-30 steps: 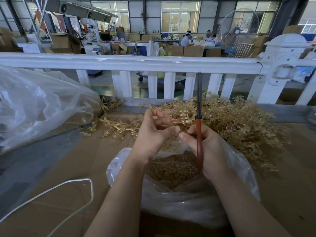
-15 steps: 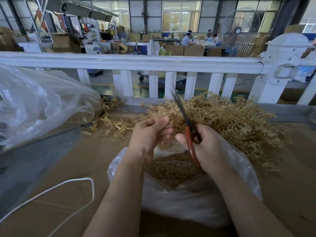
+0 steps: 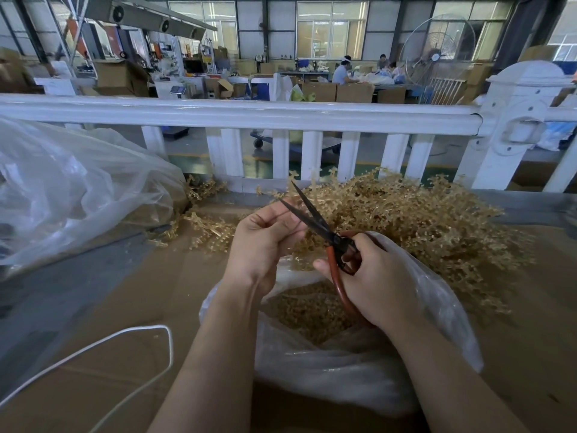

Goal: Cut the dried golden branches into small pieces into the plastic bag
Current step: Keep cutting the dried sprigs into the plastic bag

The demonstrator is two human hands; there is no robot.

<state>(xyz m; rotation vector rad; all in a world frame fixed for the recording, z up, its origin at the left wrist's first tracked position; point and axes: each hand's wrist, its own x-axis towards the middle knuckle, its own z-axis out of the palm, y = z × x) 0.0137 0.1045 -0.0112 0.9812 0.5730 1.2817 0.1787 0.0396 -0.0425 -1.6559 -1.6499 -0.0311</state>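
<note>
While the plastic bag [image 3: 349, 379] is lying open below | right hand [image 3: 379, 278] is gripping open-bladed scissors [image 3: 318, 225] | left hand [image 3: 265, 242] is pinching a hidden twig | golden branches [image 3: 415, 220] are piling behind.

1. A white railing [image 3: 237, 113] with short white posts crosses the view behind the brown tabletop [image 3: 93, 354].
2. Beyond it is a workshop hall with large bright windows [image 3: 331, 29], cardboard boxes [image 3: 354, 92] and a standing fan [image 3: 437, 54].
3. People sit at a far table.
</note>
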